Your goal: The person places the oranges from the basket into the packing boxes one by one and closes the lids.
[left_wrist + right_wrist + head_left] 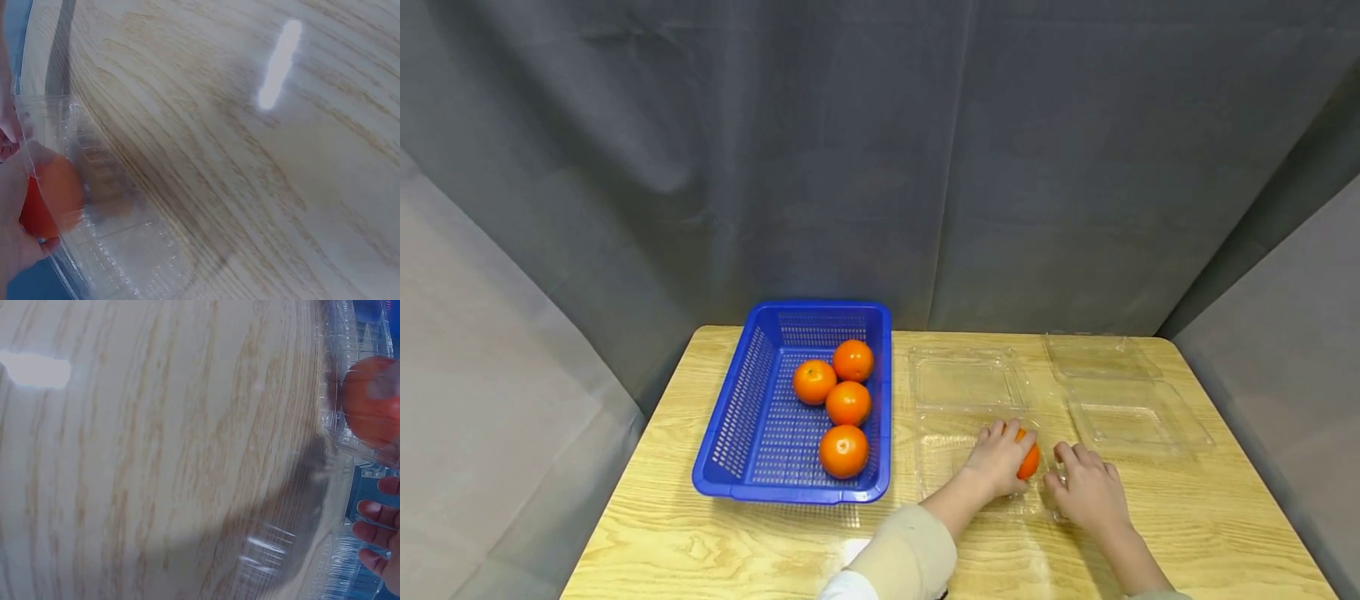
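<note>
My left hand (998, 463) grips an orange (1029, 457) from above, inside the near half of a clear plastic clamshell box (936, 467). The left wrist view shows this orange (61, 190) through the box's see-through wall, with fingers around it. Just right of the box, my right hand (1087, 490) hovers by its side edge, fingers loosely bent. In the right wrist view the fingers of the right hand (382, 532) are spread beside the box, with nothing held between them. The box's lid (970, 379) lies folded back, away from me.
A blue plastic basket (718, 450) stands left of the box, with several oranges (844, 452) in its right half. Farther right on the wooden table (1217, 517) lies another opened clear clamshell box (1138, 421). A grey curtain (820, 167) hangs behind the table.
</note>
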Available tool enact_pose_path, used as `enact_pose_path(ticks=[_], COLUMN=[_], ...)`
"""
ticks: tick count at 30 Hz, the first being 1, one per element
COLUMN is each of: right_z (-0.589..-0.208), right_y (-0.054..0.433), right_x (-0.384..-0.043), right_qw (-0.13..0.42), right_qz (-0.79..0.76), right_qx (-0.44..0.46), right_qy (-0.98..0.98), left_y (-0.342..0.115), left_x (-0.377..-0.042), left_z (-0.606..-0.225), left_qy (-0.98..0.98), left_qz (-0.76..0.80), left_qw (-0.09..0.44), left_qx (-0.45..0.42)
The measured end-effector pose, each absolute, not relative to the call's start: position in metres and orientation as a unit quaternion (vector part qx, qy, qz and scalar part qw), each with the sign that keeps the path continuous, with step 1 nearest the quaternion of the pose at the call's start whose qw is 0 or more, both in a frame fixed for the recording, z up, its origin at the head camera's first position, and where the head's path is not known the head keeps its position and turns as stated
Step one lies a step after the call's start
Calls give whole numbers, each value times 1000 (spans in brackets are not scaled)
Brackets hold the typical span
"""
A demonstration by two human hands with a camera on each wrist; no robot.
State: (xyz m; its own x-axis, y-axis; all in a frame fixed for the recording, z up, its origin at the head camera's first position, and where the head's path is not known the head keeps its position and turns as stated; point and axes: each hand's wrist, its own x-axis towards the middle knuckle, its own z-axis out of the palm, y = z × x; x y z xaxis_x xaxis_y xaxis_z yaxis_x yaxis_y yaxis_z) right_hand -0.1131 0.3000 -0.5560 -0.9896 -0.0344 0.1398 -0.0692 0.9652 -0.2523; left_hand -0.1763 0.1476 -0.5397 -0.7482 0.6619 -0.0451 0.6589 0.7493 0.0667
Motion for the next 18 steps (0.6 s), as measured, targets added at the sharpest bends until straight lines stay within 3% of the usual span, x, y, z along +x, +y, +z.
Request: enact_pose_path(ticks=[18], right_z=[-558], right_y=[301], right_x=[-113], right_qw=[74], right_qz=[128], right_qx=[31], right_qy=[-989], left_y=[153], left_x=[-176], left_z=[-544], left_qy=[942], left_qz=[14], left_qw=[13], left_qx=[335])
